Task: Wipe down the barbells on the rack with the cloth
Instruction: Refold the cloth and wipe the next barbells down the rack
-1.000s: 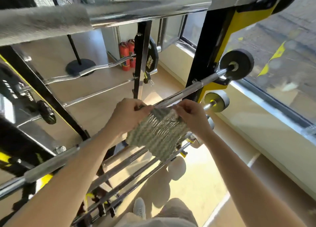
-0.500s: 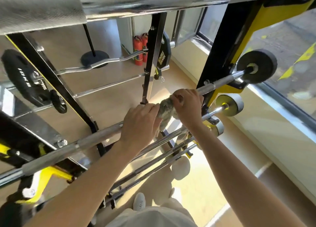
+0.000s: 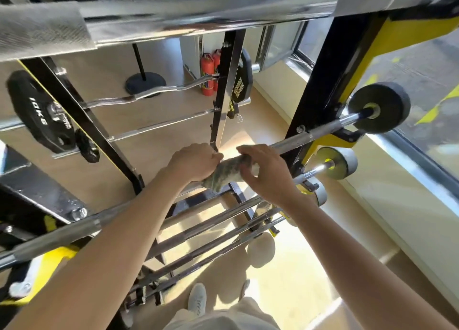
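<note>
Looks early: grips the cloth (image 3: 228,172) round one barbell (image 3: 310,133) with left hand (image 3: 196,160) and right hand (image 3: 268,175), leaving lower bars (image 3: 211,225) probably undone.

Bright window (image 3: 409,63) sunlight, floor (image 3: 285,267) glare, blurred wide-angle edges.

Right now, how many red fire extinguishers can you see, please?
2: one red fire extinguisher stands by the far wall; the second is beside it, partly behind the black rack post.
</note>
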`<control>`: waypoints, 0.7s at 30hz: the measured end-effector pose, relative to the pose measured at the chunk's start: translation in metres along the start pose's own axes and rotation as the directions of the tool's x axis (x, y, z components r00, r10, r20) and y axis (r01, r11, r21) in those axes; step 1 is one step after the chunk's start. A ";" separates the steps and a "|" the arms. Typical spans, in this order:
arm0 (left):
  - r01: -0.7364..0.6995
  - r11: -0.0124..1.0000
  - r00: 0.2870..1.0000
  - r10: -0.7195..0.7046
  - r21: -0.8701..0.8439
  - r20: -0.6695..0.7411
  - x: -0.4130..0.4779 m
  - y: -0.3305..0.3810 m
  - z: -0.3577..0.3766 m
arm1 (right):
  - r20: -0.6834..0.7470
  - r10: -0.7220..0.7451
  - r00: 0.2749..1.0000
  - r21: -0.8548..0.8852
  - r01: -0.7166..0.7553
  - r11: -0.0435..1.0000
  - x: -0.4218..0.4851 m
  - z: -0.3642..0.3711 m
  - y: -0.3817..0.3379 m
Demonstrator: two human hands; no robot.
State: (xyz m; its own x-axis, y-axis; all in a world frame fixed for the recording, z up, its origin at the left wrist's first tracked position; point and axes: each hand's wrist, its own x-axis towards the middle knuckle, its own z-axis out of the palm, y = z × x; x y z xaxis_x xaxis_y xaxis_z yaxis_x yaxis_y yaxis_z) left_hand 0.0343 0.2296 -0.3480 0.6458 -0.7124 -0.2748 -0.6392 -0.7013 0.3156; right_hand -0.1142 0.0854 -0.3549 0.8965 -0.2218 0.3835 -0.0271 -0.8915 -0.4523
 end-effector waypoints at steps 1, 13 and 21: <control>-0.031 0.999 0.994 0.026 -0.044 -0.104 -0.007 0.002 -0.002 | 0.084 -0.044 0.995 -0.077 0.051 0.996 -0.007 0.002 0.004; -0.132 0.907 0.951 0.230 0.400 -0.208 -0.007 0.082 0.027 | 0.152 -0.121 0.981 -0.367 0.170 0.914 0.004 -0.005 0.060; -0.109 0.923 0.926 0.229 0.369 -0.300 0.031 0.145 0.035 | 0.000 -0.100 0.995 -0.373 0.093 0.923 0.001 -0.025 0.110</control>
State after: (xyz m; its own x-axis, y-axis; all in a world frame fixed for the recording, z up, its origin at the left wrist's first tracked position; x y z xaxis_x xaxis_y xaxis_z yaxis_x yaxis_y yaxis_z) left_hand -0.0535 0.1049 -0.3422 0.5767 -0.8119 0.0905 -0.8145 -0.5801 -0.0138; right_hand -0.1270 -0.0227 -0.3839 0.8948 -0.1318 0.4266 -0.1068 -0.9909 -0.0820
